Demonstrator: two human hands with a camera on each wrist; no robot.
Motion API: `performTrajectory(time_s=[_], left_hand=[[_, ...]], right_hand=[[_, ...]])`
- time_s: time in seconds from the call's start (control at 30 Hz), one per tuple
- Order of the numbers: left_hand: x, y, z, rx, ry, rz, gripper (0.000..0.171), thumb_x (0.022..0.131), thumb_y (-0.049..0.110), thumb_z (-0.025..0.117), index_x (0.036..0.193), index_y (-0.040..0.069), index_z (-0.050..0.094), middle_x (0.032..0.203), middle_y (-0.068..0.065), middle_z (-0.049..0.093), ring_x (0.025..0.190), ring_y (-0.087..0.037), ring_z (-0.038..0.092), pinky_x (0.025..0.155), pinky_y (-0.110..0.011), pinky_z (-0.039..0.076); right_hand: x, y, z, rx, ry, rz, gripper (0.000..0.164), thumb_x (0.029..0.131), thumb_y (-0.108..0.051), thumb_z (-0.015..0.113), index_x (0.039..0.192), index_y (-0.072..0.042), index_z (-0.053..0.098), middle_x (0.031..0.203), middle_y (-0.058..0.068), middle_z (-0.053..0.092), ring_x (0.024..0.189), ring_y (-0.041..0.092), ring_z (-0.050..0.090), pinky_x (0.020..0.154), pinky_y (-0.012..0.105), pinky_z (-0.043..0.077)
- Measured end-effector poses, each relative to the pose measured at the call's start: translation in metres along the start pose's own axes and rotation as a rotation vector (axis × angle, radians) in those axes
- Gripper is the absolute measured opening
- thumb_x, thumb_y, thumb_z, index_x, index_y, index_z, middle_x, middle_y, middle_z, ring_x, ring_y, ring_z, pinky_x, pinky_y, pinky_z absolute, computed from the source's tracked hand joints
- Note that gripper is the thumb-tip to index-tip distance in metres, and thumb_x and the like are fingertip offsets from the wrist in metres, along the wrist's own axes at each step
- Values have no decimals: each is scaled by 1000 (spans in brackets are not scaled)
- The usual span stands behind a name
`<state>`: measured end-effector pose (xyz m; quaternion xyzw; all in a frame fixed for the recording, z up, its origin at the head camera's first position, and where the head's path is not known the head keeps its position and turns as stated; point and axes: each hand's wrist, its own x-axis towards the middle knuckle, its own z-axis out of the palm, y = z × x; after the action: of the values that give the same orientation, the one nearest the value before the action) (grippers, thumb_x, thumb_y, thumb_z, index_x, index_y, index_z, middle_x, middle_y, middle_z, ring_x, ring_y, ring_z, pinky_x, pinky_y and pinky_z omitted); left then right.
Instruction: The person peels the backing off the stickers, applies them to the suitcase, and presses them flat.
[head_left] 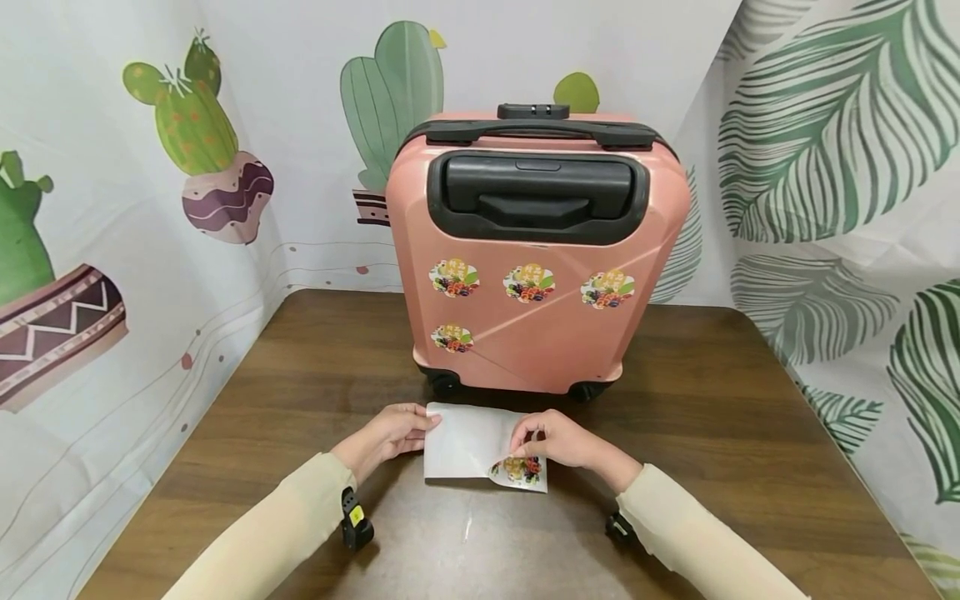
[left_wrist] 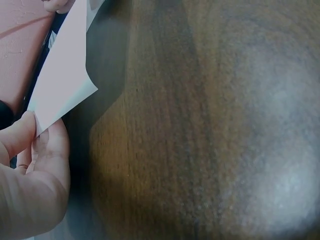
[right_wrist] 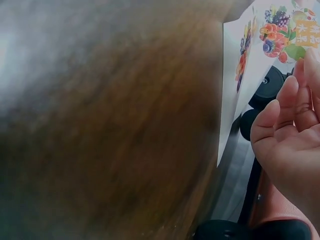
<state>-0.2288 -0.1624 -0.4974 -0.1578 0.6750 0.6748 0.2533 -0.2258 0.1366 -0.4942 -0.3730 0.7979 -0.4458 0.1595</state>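
Note:
A white sticker sheet is held up over the table in front of the suitcase. My left hand pinches its left edge between thumb and fingers; the left wrist view shows the sheet's corner bent outward. At the sheet's right end, my right hand pinches the edge of a round fruit sticker with yellow lettering. A second printed fruit picture appears at a slant on the sheet in the right wrist view. The pink suitcase stands upright, with three fruit stickers in a row and one sticker below the left one.
Brown wooden table lies under everything. Behind and beside it hangs a cloth printed with cacti and leaves. The suitcase has black wheels, a recessed handle and a top carry handle.

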Motion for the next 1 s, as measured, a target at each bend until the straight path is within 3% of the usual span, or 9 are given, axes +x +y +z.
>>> performTrajectory(time_s=[0.27,0.6,1.0], left_hand=[[-1,0,-3,3,-14,32,20,98,1,63,83,12,59,73,6,70,71,-7,67,69,-23,56],[-1,2,-4,15,-8,37,19,99,3,64,83,12,59,74,6,70,72,-7,67,70,-23,56],[-1,-1,-3,14,2,36,18,98,4,65,83,12,61,74,6,71,72,-7,68,69,-23,56]], right_hand=[[-7,8,-2,19,13,-81,6,92,-7,72,90,-2,73,93,13,74,83,-7,57,72,21,52],[-14,5,-6,50,30,38,6,92,-4,71,89,0,73,93,19,72,80,-4,57,75,21,51],[-18,4,-9,59,53,67,8,94,-6,70,91,0,74,92,19,73,80,-4,57,76,21,50]])
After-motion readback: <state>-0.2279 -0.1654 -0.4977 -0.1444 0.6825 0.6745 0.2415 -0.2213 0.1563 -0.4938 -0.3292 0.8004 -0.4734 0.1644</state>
